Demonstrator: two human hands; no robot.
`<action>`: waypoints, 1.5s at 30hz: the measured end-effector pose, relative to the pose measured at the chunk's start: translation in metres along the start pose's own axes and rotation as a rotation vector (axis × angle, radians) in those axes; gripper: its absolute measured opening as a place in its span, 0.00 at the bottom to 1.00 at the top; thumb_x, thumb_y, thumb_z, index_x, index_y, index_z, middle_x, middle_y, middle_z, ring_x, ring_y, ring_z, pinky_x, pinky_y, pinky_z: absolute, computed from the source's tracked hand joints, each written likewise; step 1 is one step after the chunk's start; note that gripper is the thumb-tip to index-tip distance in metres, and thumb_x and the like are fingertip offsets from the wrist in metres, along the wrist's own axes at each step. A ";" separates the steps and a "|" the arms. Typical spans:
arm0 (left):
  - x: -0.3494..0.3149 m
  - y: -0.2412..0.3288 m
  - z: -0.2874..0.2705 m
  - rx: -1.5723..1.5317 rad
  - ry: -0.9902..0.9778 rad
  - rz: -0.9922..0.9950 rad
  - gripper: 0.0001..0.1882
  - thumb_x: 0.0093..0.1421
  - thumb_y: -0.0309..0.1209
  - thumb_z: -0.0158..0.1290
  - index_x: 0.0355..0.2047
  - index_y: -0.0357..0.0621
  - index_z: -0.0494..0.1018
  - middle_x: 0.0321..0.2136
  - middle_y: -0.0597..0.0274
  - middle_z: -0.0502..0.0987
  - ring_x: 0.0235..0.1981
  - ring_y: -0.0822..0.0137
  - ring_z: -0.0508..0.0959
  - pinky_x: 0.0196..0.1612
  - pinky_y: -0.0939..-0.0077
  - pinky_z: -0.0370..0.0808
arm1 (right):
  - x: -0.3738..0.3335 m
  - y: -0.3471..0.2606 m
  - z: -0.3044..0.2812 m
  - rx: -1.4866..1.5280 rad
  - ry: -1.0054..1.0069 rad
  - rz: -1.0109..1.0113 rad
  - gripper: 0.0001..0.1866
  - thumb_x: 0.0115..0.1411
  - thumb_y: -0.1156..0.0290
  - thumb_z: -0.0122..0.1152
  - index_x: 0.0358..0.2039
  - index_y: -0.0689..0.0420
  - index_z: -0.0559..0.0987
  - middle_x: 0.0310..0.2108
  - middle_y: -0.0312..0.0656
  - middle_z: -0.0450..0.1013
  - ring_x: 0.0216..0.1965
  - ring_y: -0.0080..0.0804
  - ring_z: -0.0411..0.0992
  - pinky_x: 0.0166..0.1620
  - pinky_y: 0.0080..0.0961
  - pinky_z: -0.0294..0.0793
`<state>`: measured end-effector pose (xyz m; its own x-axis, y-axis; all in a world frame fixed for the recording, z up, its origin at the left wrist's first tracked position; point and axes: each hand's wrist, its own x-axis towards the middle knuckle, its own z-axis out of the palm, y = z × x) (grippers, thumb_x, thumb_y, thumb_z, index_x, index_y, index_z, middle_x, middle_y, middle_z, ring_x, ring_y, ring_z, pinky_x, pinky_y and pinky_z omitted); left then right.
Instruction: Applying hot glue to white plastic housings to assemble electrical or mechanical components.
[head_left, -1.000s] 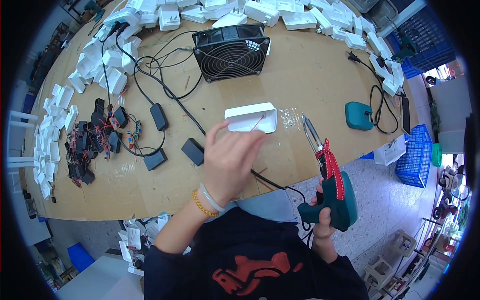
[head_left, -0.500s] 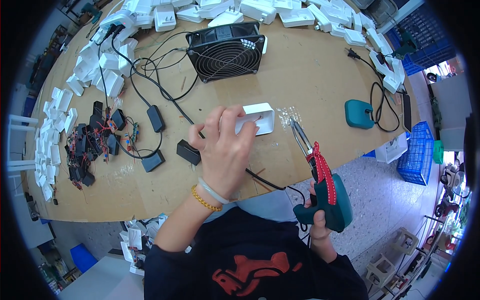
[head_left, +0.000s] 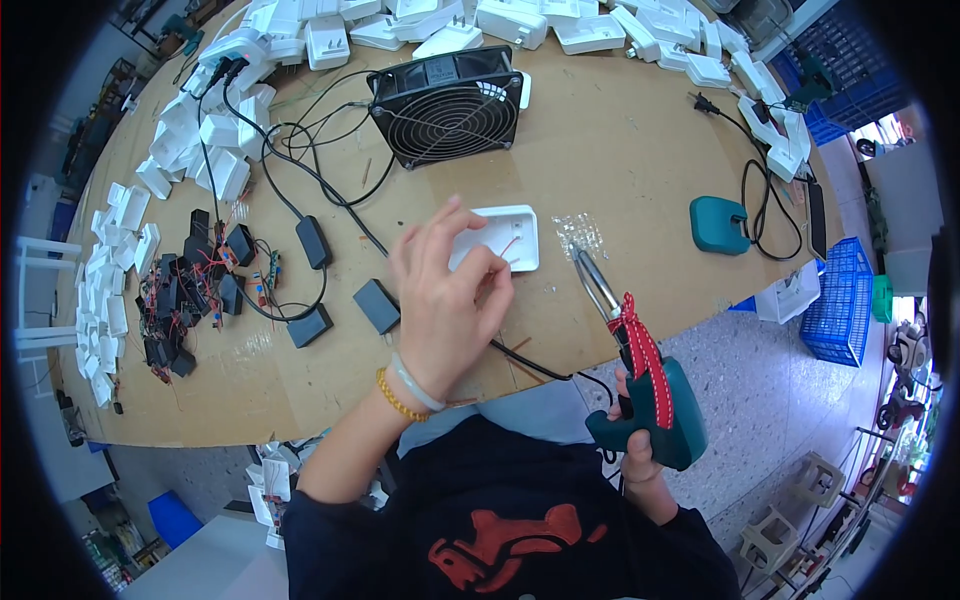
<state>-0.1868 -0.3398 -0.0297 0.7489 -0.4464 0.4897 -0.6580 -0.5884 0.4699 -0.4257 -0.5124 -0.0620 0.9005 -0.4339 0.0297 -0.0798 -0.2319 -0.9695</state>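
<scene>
My left hand hovers over the near left part of an open white charger casing. Its thumb and index fingertip come together at the casing's near edge, while the middle finger reaches out. Whatever lies in this pinch is hidden. A thin red wire shows inside the casing. My right hand is wrapped round the handle of a teal soldering gun, tied with a red dotted ribbon. Its long metal tip points up and left, just right of the casing. Left of my left hand lies a small black block.
A black fan stands beyond the casing, with cables trailing left. White casings pile up along the far and left edges. Black blocks with wired boards heap at the left. A teal piece with a corded plug lies at the right.
My left hand has drawn slightly nearer me, and its thumb and index finger have closed together. More of the casing's inside shows. The soldering gun has hardly moved.
</scene>
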 end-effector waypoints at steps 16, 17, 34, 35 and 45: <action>0.023 0.003 0.020 -0.122 0.138 -0.059 0.04 0.50 0.21 0.57 0.25 0.38 0.72 0.43 0.53 0.73 0.42 0.53 0.76 0.61 0.53 0.66 | 0.004 0.003 0.010 0.023 -0.052 0.060 0.42 0.58 0.40 0.61 0.60 0.63 0.69 0.52 0.45 0.72 0.42 0.27 0.72 0.44 0.27 0.73; 0.022 0.005 0.019 0.010 0.191 -0.025 0.05 0.49 0.21 0.57 0.25 0.38 0.71 0.42 0.52 0.73 0.43 0.53 0.75 0.59 0.57 0.69 | 0.003 0.005 0.010 0.003 -0.031 0.019 0.42 0.58 0.40 0.61 0.60 0.63 0.69 0.53 0.45 0.72 0.42 0.27 0.72 0.44 0.27 0.73; 0.025 -0.010 0.030 -0.173 0.074 0.001 0.08 0.49 0.21 0.58 0.28 0.40 0.70 0.42 0.58 0.74 0.44 0.53 0.73 0.63 0.45 0.64 | 0.006 0.014 0.010 -0.013 -0.054 -0.031 0.37 0.61 0.46 0.60 0.59 0.64 0.69 0.51 0.46 0.73 0.42 0.28 0.73 0.44 0.28 0.74; 0.024 -0.011 0.028 -0.161 0.088 0.003 0.08 0.49 0.21 0.58 0.28 0.40 0.70 0.42 0.58 0.74 0.44 0.53 0.74 0.63 0.44 0.63 | 0.003 0.016 0.010 -0.031 -0.060 -0.049 0.36 0.62 0.47 0.59 0.59 0.64 0.69 0.51 0.46 0.73 0.42 0.28 0.73 0.45 0.28 0.74; 0.014 -0.002 0.037 -0.005 0.135 0.042 0.07 0.51 0.20 0.58 0.29 0.39 0.71 0.43 0.56 0.74 0.53 0.52 0.72 0.64 0.45 0.63 | 0.040 -0.012 0.045 -0.166 0.097 -0.223 0.16 0.55 0.62 0.64 0.32 0.66 0.80 0.24 0.46 0.75 0.22 0.40 0.74 0.26 0.30 0.72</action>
<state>-0.1720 -0.3700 -0.0505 0.7039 -0.3752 0.6031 -0.6888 -0.5680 0.4505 -0.3696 -0.4876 -0.0603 0.8590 -0.4361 0.2682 0.0392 -0.4663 -0.8838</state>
